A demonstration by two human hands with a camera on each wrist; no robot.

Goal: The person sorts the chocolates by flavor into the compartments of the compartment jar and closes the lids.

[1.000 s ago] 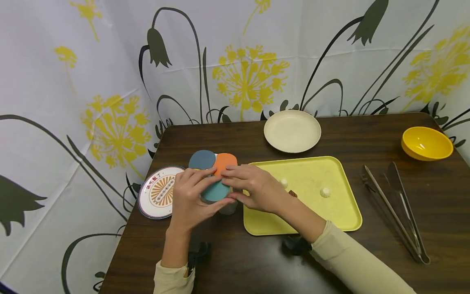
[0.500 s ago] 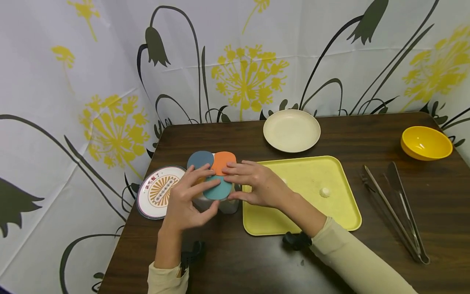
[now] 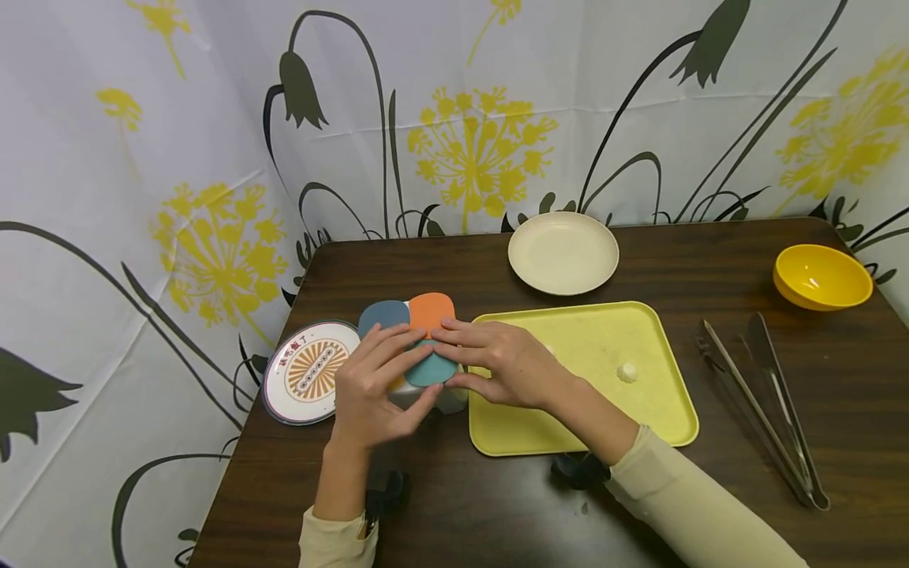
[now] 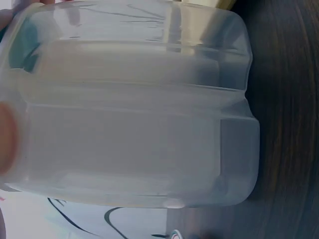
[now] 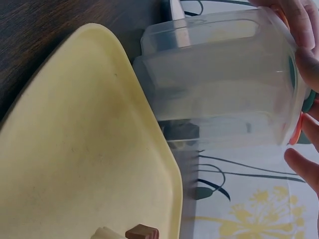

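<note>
A translucent plastic storage container (image 4: 124,144) stands on the table at centre left, with blue, orange and teal lid sections (image 3: 429,314) showing on top. My left hand (image 3: 369,386) grips its lid from the near left, fingers over the top and thumb at the front edge. From the right, my right hand (image 3: 504,363) holds the same lid, fingertips on the teal and orange sections. Both hands meet over the teal section, covering part of it. Through the clear wall in the right wrist view, the container (image 5: 214,84) shows no distinct contents.
A yellow tray (image 3: 589,434) lies right of the container, bearing a small white swirled piece (image 3: 627,372) and a brown ridged piece (image 5: 143,231). Around it are a cream plate (image 3: 563,252), a patterned white plate (image 3: 301,394), metal tongs (image 3: 788,442) and a yellow bowl (image 3: 822,278).
The container has turned slightly counterclockwise, its teal section shifting right and its blue section nearer. My left hand moved left off the front edge, then back right onto the lid.
</note>
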